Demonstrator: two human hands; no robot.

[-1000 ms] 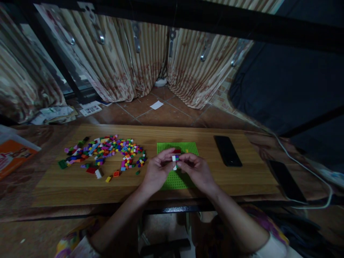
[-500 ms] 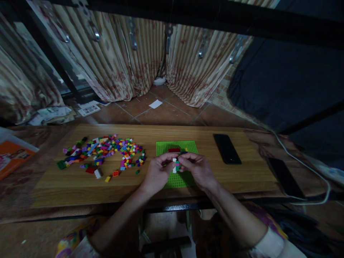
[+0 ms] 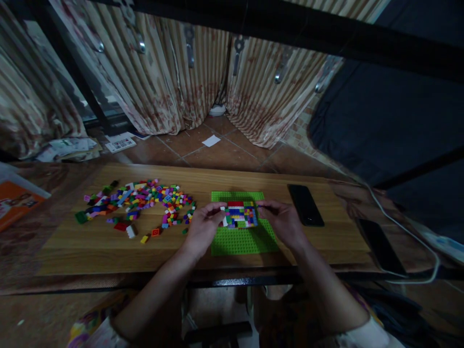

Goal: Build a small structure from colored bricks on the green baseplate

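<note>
A block build (image 3: 241, 215) of many coloured toy bricks stands on the bright green baseplate (image 3: 242, 244), its near side made of rows in mixed colours. My left hand (image 3: 203, 226) pinches a small stack of bricks (image 3: 224, 220), mostly white, at the left side of the build. It looks close against the build, though contact cannot be made out. On the other side, my right hand (image 3: 285, 221) has thumb and forefinger drawn together by the build's upper right corner. Something small and dark may be between those fingertips.
Loose toy bricks (image 3: 145, 195) lie heaped on the left of the wooden board (image 3: 108, 256). One black phone (image 3: 305, 205) rests on the board at right; another dark phone (image 3: 381, 246) with a white cable (image 3: 435, 268) lies beyond its right edge.
My hands were together over the baseplate with the small brick stack between them. Now they are apart, left and right of the build, the stack has moved left with my left hand, and the build shows.
</note>
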